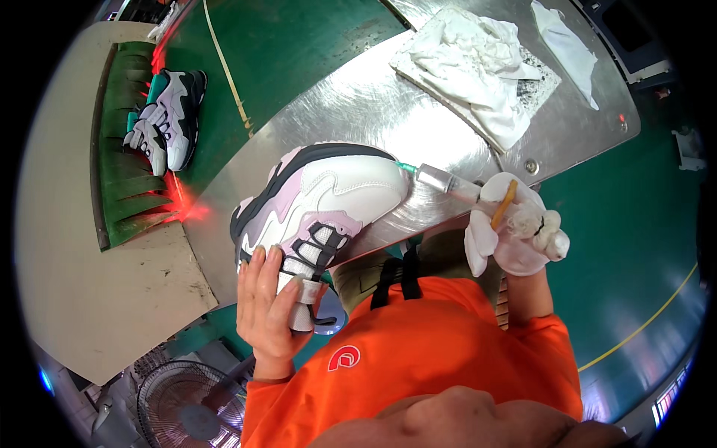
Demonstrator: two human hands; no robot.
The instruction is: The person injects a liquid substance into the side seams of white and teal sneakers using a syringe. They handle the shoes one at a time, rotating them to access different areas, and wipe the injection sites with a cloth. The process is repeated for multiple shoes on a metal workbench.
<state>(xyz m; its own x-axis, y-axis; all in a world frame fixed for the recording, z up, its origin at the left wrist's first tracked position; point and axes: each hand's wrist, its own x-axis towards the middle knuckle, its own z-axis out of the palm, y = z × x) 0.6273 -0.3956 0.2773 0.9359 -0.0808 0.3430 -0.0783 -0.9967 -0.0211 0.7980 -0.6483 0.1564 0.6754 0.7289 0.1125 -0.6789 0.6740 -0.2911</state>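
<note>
A white, lilac and black sneaker [321, 198] lies on its side on the metal tabletop [351, 89], toe to the right. My bare left hand [265, 306] is closed on its heel and ankle end. In my right hand [515, 228], covered by a whitish glove with a tan band round a finger, is a clear syringe [441, 179] with a green tip. That tip meets the edge between sole and upper at the toe, touching or nearly so. Part of my right hand's grip is hidden behind the glove's bulges.
Crumpled white cloths [474, 63] rest on a speckled board at the back, with another white cloth [565, 52] beside it. At left, two sneakers [175, 119] stand by a green strip curtain [123, 149] lit red. A fan [194, 411] is at lower left.
</note>
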